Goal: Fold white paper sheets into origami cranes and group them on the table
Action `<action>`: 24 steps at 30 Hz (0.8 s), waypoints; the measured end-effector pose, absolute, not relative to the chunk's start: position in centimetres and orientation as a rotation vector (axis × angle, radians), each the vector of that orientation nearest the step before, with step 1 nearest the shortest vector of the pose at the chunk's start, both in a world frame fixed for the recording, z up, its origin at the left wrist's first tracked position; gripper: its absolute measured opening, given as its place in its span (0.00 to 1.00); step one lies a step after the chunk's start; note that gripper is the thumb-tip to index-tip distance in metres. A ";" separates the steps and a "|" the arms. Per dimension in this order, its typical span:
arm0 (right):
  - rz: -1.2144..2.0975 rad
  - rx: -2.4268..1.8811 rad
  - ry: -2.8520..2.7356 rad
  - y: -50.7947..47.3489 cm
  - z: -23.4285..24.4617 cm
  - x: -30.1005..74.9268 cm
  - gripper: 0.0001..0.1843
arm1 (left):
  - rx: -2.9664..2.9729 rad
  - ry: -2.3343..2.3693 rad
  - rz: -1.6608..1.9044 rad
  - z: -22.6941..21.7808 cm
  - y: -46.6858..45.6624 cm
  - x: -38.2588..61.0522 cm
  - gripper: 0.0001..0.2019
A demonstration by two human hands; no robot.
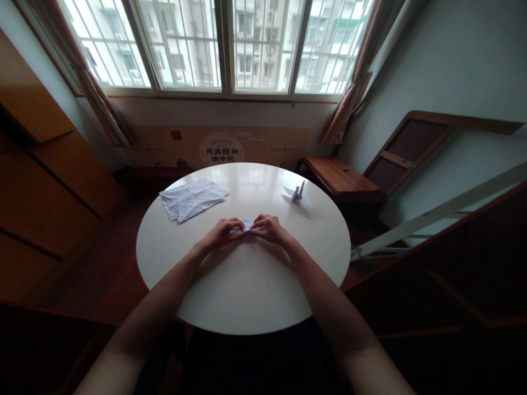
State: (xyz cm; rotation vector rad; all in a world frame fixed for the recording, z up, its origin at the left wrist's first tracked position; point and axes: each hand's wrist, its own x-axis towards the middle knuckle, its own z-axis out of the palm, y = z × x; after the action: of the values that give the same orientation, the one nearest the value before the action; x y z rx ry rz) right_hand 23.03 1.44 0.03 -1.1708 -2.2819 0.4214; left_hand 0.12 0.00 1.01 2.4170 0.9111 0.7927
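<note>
Between my two hands, over the middle of the round white table (pixel 242 291), is a small piece of folded paper (pixel 247 223). My left hand (pixel 226 230) pinches its left side, fingers closed. Its right side is gripped the same way by my right hand (pixel 269 226). The fingers cover much of the paper, so its exact folds cannot be made out. Beyond my right hand stands a folded paper crane (pixel 297 193) with its wings raised. A stack of creased paper sheets (pixel 193 198) lies flat beyond my left hand.
A low wooden table (pixel 340 174) stands behind the round table on the right. A pale metal frame (pixel 432 211) slants along the right side. Wooden cabinets (pixel 49 181) line the left, and a barred window (pixel 224 44) is at the back.
</note>
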 end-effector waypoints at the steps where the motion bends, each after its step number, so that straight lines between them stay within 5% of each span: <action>1: 0.422 -1.172 -2.277 1.4 0.1 23.0 0.07 | 2.417 0.894 0.800 1.0 0.0 0.1 0.08; 8: 0.487 -1.202 -2.257 1.0 0.3 22.6 0.08 | 2.351 1.008 0.872 0.2 0.2 0.4 0.12; 15: 0.357 -1.286 -2.268 1.5 -0.6 22.3 0.30 | 2.380 1.091 0.927 -0.3 0.5 0.5 0.21; 24: 0.409 -1.123 -2.277 1.4 -0.5 22.4 0.21 | 2.481 1.098 0.860 -0.8 1.1 0.1 0.11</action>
State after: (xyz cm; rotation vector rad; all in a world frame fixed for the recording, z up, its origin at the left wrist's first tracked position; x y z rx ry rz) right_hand 22.42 1.36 -0.53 -1.1230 -2.2774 0.4094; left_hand 0.09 1.07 -0.79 2.4810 1.0980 0.8604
